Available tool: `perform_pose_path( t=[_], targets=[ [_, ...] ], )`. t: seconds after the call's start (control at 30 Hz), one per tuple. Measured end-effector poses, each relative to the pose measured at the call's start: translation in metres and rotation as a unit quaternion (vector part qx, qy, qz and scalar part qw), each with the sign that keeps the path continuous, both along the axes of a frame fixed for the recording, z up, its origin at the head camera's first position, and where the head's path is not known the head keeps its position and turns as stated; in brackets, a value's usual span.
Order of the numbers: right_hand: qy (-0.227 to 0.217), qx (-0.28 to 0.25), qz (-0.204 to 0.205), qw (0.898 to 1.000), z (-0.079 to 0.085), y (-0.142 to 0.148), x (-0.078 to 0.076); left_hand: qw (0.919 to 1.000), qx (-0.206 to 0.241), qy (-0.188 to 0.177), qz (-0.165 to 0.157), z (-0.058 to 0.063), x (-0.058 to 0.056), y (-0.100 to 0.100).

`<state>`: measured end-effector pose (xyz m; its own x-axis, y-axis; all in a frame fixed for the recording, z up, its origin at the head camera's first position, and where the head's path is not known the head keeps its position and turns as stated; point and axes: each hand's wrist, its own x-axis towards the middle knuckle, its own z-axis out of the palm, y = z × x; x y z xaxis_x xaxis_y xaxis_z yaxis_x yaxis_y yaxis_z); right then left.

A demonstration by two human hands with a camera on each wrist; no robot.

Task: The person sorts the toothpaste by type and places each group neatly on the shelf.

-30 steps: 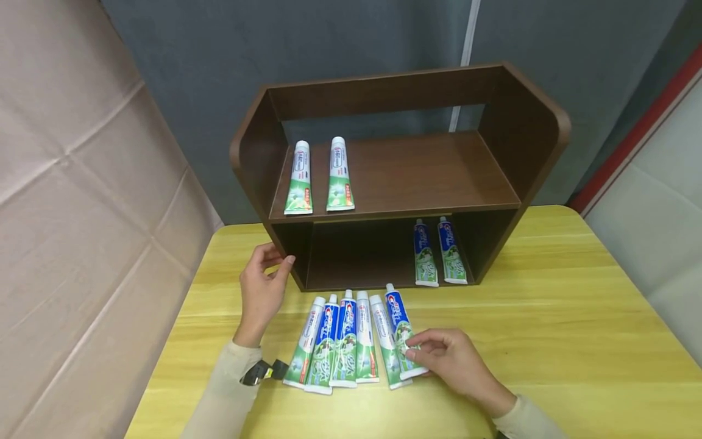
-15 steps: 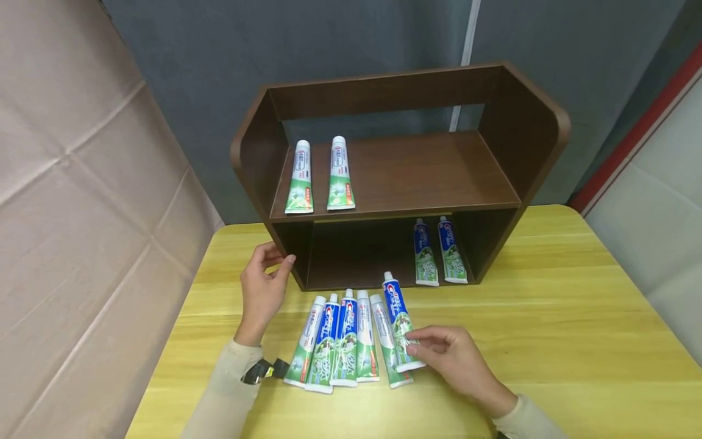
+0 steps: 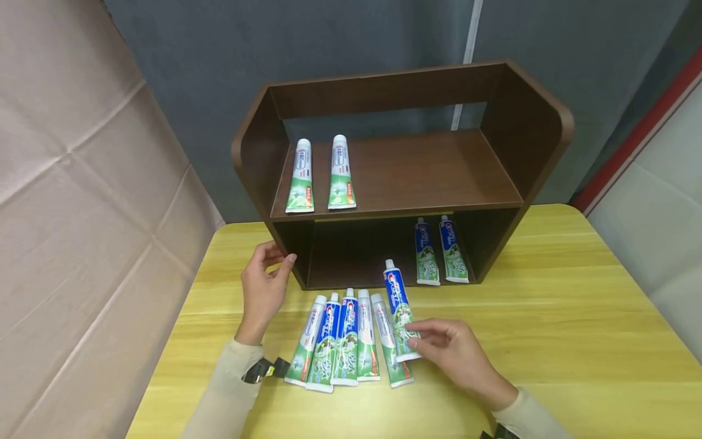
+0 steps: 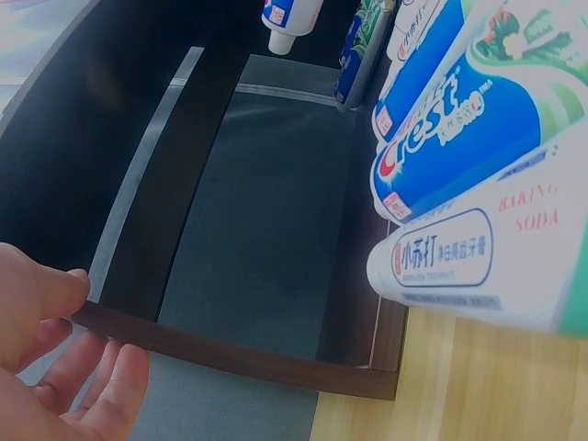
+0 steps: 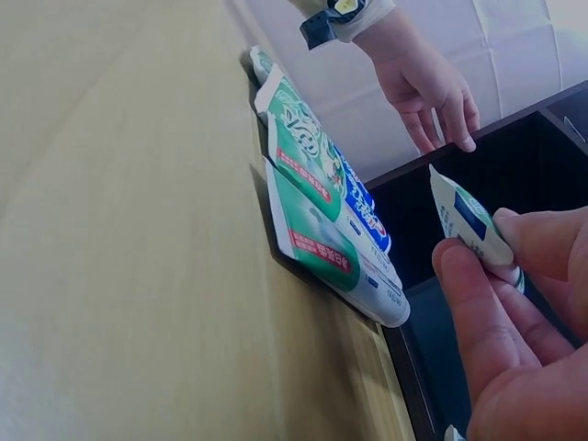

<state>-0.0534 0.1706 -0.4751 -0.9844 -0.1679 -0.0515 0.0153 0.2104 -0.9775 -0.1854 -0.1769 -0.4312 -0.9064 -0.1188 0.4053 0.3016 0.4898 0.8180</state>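
My right hand [image 3: 457,356] pinches the lower end of a blue and green Crest toothpaste tube [image 3: 397,305] between thumb and fingers. In the right wrist view that tube [image 5: 469,220] is held above the table, crimped end towards the camera. My left hand [image 3: 264,289] grips the left side panel of a dark brown two-tier shelf [image 3: 428,171], thumb on one face and fingers on the other, as the left wrist view shows. Several toothpaste tubes [image 3: 347,341], some blue and green, others white and green, lie side by side before the shelf, a few overlapping.
Two white and green tubes [image 3: 342,174] lie at the left of the upper tier. Two Crest tubes [image 3: 452,250] lie at the right of the lower tier. The yellow wood-grain table [image 3: 570,317] carries everything, with a dark grey curtain [image 3: 356,36] behind.
My right hand has raised the Crest tube off the row and moved it a little forward, towards the lower tier. The left hand keeps its place on the shelf.
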Motion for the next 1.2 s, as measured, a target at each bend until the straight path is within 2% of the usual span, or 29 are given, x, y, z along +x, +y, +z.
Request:
perform_pose_path(
  t=[0.23, 0.53, 0.97, 1.2],
  targets=[
    [0.013, 0.003, -0.004, 1.0, 0.002, 0.0, -0.005, 1.0, 0.002, 0.0, 0.0, 0.0, 0.0, 0.0],
    [-0.005, -0.003, -0.023, 1.0, 0.004, -0.003, -0.013, 1.0, 0.005, 0.002, -0.002, 0.001, 0.0, 0.0],
    [0.025, 0.005, -0.029, 0.999, 0.0, -0.002, -0.027, 1.0, 0.005, 0.003, -0.003, 0.001, -0.002, 0.0],
    [0.012, 0.001, -0.035, 0.999, 0.002, -0.002, -0.033, 1.0, 0.002, 0.0, -0.002, 0.001, -0.002, 0.001]
  ],
)
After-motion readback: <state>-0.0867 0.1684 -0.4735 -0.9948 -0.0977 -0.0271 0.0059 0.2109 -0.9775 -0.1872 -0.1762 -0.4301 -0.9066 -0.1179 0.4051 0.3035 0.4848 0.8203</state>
